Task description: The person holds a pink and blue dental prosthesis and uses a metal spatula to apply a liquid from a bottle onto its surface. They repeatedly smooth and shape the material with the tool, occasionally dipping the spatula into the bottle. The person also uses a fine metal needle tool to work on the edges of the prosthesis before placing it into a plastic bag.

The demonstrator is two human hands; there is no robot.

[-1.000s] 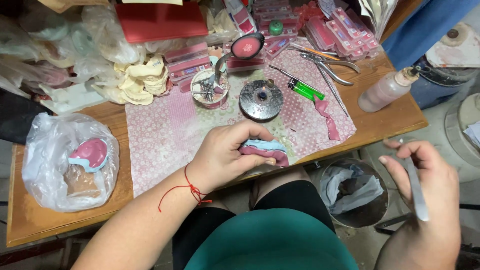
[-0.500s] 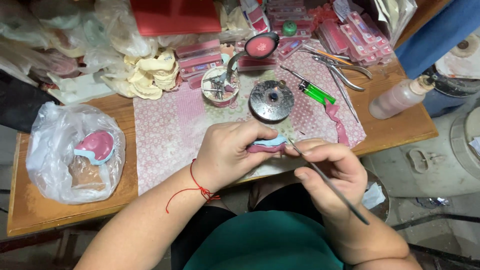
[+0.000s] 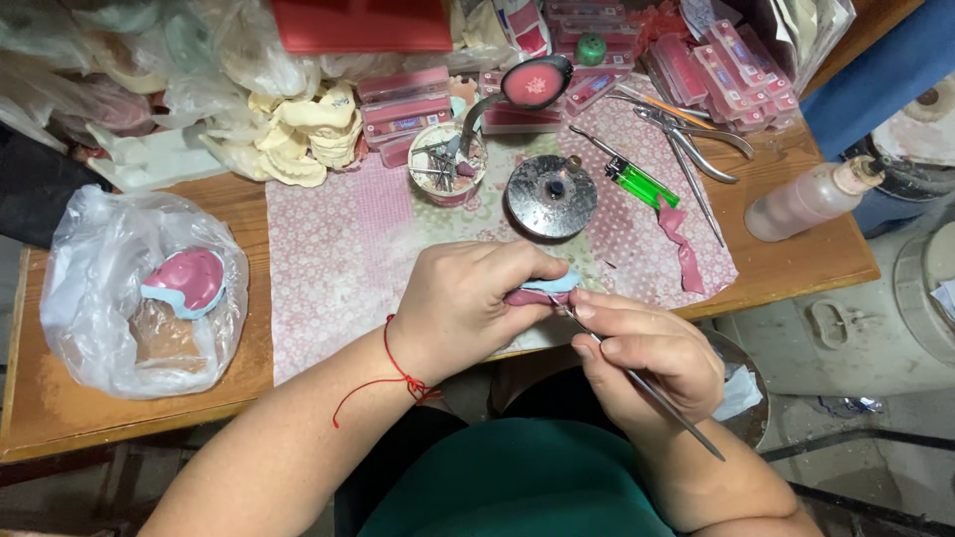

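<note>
Over a wooden bench [image 3: 796,264], hands work pink wax [image 3: 542,292] with a thin steel tool [image 3: 657,396].

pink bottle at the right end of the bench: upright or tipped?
Tipped. The pink bottle lies on its side on the wooden bench, nozzle toward the right edge, body pointing left toward the pliers. How full it is, cannot tell.

Left hand [image 3: 468,308] closed around small pink-and-blue wax piece [image 3: 542,291], piece protruding just past fingertips. Right hand [image 3: 647,353] gripping thin metal hand instrument [image 3: 647,385], tip touching piece beside left fingertips, handle trailing behind right fingers. Round metal burner [image 3: 552,196] just beyond left fingers, green plastic lighter [image 3: 642,182] near it.
</note>
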